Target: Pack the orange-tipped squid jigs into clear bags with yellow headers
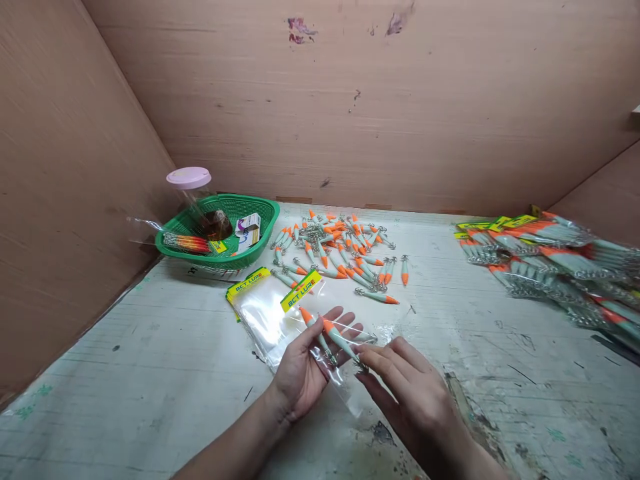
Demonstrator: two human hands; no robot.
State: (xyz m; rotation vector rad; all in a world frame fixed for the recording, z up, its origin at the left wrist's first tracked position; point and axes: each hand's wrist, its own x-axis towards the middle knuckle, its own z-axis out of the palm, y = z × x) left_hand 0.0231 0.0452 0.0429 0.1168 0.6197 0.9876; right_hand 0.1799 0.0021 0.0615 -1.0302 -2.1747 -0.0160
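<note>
Lures (pixel 333 337), two of them, lie inside a clear bag (pixel 350 393), orange noses toward its yellow header. Our left hand (pixel 300 373) cradles the bag from below, fingers loosely spread and thumb on top. Our right hand (pixel 405 393) pinches narrow at the hook ends. We'd guess we're about midway: filled packs (pixel 555 260) are heaped at the table's (pixel 150 373) right edge, a loose pile (pixel 340 250) sits by the back edge, and empty bags (pixel 255 310) lie just beside the left hand.

Left hand (pixel 300 373) palm-up; right hand (pixel 415 393) fingers (pixel 374 355) together.
</note>
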